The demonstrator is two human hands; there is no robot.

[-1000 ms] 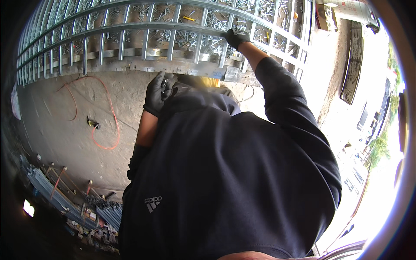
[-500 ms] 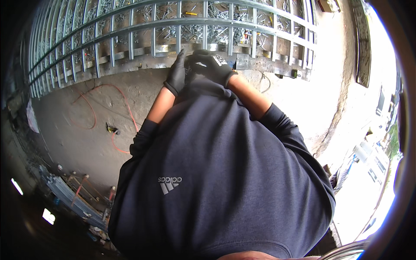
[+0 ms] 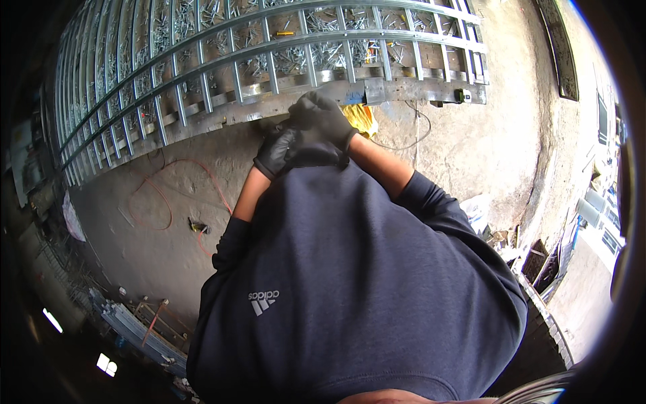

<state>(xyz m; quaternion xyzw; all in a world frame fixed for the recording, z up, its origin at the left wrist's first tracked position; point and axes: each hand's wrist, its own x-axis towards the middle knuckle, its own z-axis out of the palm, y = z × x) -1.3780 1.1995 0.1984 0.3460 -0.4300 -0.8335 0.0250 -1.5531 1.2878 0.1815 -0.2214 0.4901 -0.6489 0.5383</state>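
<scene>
Both my hands wear black gloves and are close together at my waist, just short of the workbench edge [image 3: 397, 92]. My right hand [image 3: 321, 118] is higher, its fingers curled in and pressed together. Below and to its left, my left hand [image 3: 274, 153] has its fingers bent inward towards the right hand. Whatever lies between the fingers is dark, blurred and too small to make out. Past the hands, a ladder-like frame of galvanized metal bars [image 3: 259, 47] rests on the bench. Loose bolts or screws [image 3: 323, 52] are scattered among the bars.
A yellow bag-like thing [image 3: 361, 121] shows under the bench edge, beside a dark cable [image 3: 425, 128]. An orange hose [image 3: 217, 180] and a small dark tool [image 3: 197, 225] lie on the floor at left. Metal lengths [image 3: 138, 330] are stacked lower left. A small black device [image 3: 463, 95] sits at the bench's right end.
My left hand has come down, its fingers going from stretched upward to bent. My right hand has turned and curled. The view has shifted, and the yellow thing has come into sight.
</scene>
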